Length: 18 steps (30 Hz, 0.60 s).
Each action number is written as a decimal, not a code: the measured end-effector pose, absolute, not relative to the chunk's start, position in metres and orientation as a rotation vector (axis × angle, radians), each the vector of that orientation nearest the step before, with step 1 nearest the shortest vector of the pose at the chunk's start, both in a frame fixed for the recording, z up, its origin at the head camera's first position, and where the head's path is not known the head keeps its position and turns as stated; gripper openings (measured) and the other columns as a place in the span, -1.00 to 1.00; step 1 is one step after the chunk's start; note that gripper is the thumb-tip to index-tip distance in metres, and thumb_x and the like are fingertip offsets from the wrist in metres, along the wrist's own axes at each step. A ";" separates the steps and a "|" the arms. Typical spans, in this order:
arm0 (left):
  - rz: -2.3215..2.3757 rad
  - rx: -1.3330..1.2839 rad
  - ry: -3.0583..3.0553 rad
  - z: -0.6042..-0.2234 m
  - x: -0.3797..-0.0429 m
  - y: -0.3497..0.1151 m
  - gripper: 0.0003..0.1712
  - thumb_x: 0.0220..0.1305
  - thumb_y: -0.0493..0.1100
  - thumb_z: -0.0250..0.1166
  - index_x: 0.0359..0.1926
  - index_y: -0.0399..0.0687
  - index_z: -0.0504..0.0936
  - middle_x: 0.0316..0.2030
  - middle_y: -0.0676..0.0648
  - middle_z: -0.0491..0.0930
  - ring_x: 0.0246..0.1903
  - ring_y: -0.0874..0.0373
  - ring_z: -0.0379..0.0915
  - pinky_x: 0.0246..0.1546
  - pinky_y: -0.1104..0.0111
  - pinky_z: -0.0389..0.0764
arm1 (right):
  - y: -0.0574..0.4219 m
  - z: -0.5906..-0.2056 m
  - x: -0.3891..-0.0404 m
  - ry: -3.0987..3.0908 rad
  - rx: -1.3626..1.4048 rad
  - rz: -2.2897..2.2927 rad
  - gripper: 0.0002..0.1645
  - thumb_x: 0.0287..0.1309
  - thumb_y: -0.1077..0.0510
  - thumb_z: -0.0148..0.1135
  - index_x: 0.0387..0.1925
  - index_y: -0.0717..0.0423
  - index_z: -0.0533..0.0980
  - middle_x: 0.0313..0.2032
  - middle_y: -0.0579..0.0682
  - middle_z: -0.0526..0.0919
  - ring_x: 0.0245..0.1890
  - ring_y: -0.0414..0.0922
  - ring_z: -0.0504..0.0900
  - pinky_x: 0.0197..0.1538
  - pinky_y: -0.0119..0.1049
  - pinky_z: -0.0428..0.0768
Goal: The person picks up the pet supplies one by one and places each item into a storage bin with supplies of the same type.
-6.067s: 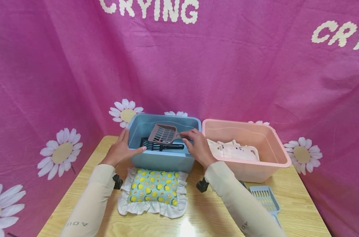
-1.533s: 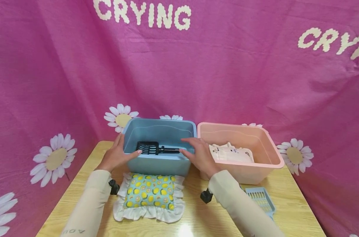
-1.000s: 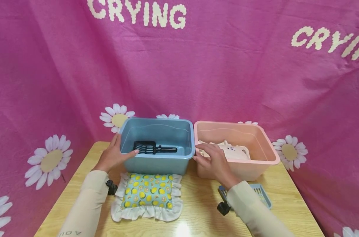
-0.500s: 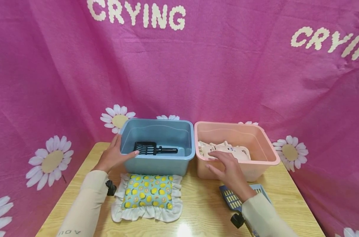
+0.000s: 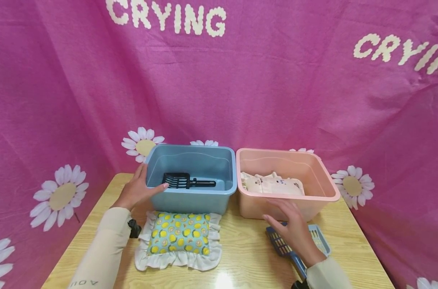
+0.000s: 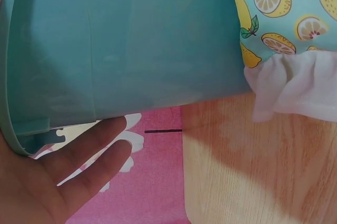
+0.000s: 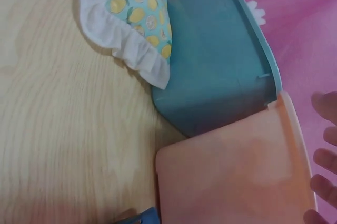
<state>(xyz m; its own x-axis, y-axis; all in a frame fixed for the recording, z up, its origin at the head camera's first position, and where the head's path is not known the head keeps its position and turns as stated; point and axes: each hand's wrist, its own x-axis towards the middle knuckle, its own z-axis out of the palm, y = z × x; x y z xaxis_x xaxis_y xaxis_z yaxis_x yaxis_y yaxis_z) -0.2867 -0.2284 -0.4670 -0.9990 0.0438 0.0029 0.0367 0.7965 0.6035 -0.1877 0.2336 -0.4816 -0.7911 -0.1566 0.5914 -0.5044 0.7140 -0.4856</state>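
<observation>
My left hand [image 5: 136, 192] rests at the front left corner of the blue bin [image 5: 197, 200], thumb along the front rim. In the left wrist view its fingers [image 6: 97, 169] lie nearly straight along the bin's outside. A black slotted litter scoop [image 5: 177, 180] lies inside that bin, handle to the right. My right hand [image 5: 293, 228] holds nothing, fingers spread in front of the pink bin [image 5: 262, 206]. Below it on the table are a dark blue litter scoop [image 5: 278, 243] and a light blue one [image 5: 320, 241], both partly covered by the hand and wrist.
Inside the pink bin lies a cream ruffled cushion [image 5: 273, 185]. A lemon-print pillow [image 5: 181, 235] with white frills lies before the blue bin on the wooden table [image 5: 240, 257]. Close behind both bins hangs a magenta curtain [image 5: 277, 100].
The grey-brown litter scoop that my right hand held over the blue bin is out of sight. That hand has moved right and toward me, past the pink bin's rim. My left hand stays put.
</observation>
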 end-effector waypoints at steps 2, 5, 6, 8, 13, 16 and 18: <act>0.994 0.067 2.970 -0.468 -0.287 -0.229 0.42 -0.04 0.61 0.15 0.52 -0.01 -0.40 0.52 -0.15 -0.33 0.33 -0.40 0.03 0.14 -0.33 0.24 | 0.237 -0.484 -0.185 -2.409 0.481 0.893 -0.46 -0.04 0.09 0.51 0.04 0.02 0.60 0.02 -0.13 0.64 0.09 -0.09 0.49 0.16 -0.35 0.33; 0.983 0.068 2.978 -0.469 -0.290 -0.228 0.43 -0.05 0.62 0.14 0.52 -0.01 -0.40 0.52 -0.14 -0.33 0.33 -0.39 0.04 0.14 -0.32 0.26 | 0.243 -0.485 -0.182 -2.427 0.422 0.903 -0.46 -0.04 0.08 0.51 0.04 0.03 0.60 0.02 -0.11 0.64 0.07 -0.07 0.49 0.12 -0.23 0.38; 0.979 0.067 2.982 -0.469 -0.291 -0.228 0.43 -0.06 0.63 0.13 0.52 -0.01 -0.40 0.52 -0.14 -0.33 0.32 -0.38 0.05 0.14 -0.31 0.27 | 0.244 -0.486 -0.180 -2.432 0.399 0.902 -0.47 -0.04 0.08 0.51 0.04 0.04 0.60 0.02 -0.10 0.64 0.06 -0.07 0.50 0.09 -0.16 0.41; 0.975 0.066 2.989 -0.469 -0.292 -0.227 0.43 -0.06 0.63 0.13 0.52 0.00 -0.39 0.52 -0.13 -0.32 0.33 -0.37 0.06 0.14 -0.30 0.27 | 0.248 -0.488 -0.178 -2.438 0.367 0.895 -0.47 -0.03 0.08 0.51 0.03 0.05 0.60 0.02 -0.07 0.64 0.05 -0.05 0.50 0.06 -0.08 0.44; 0.965 0.076 2.995 -0.468 -0.290 -0.226 0.43 -0.05 0.63 0.13 0.52 -0.04 -0.38 0.52 -0.13 -0.34 0.34 -0.37 0.04 0.17 -0.30 0.24 | 0.255 -0.493 -0.169 -2.437 0.350 0.870 -0.47 -0.05 0.11 0.51 0.03 0.03 0.60 0.02 -0.03 0.64 0.06 -0.04 0.50 0.05 -0.15 0.41; 0.964 0.075 2.989 -0.468 -0.289 -0.227 0.43 -0.05 0.63 0.12 0.52 -0.05 -0.38 0.52 -0.14 -0.34 0.34 -0.38 0.02 0.18 -0.31 0.21 | 0.259 -0.497 -0.164 -2.437 0.334 0.867 -0.47 -0.07 0.12 0.52 0.02 0.04 0.60 0.01 0.00 0.65 0.05 -0.03 0.51 0.06 -0.16 0.38; 0.960 0.067 2.982 -0.467 -0.288 -0.227 0.44 -0.05 0.64 0.12 0.52 -0.04 -0.39 0.52 -0.14 -0.35 0.34 -0.39 0.01 0.17 -0.32 0.21 | 0.261 -0.500 -0.160 -2.445 0.307 0.868 -0.47 -0.07 0.11 0.52 0.01 0.04 0.60 0.01 0.00 0.65 0.05 -0.04 0.50 0.08 -0.13 0.38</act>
